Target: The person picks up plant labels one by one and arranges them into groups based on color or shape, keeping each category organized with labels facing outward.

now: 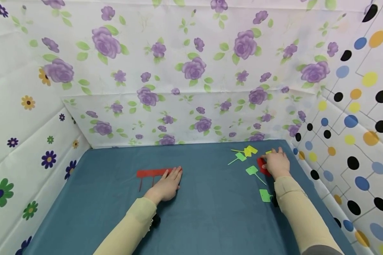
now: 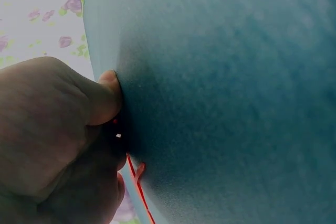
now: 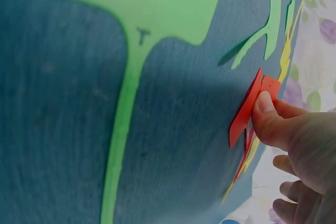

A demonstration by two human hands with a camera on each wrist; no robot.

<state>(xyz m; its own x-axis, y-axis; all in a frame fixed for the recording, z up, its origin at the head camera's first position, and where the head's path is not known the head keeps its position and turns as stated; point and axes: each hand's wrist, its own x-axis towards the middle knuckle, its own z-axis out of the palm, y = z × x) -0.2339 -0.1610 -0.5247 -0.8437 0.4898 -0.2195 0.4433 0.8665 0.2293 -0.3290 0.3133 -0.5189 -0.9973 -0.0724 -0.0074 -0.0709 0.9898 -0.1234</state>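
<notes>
My left hand (image 1: pixel 165 185) rests with fairly straight fingers on the right end of a row of red tags (image 1: pixel 148 173), whose thin stems point toward me. In the left wrist view, the thumb (image 2: pixel 109 98) is close to the table, and a red tag edge (image 2: pixel 137 182) shows below the fingers. Over at the right, my right hand (image 1: pixel 278 163) pinches a flat red tag (image 3: pixel 244 109) between thumb and finger. More red pieces lie beneath it; how many is hidden. Green tags (image 1: pixel 251 170) with thin stems lie beside this hand.
Yellow tags (image 1: pixel 248 151) lie at the back right, touching a green tag (image 1: pixel 240 156). Another green tag (image 1: pixel 265 195) lies partly under the right forearm. Blue cloth (image 1: pixel 204 212) covers the table. A flowered sheet (image 1: pixel 191 117) rises behind, with patterned sheets at both sides.
</notes>
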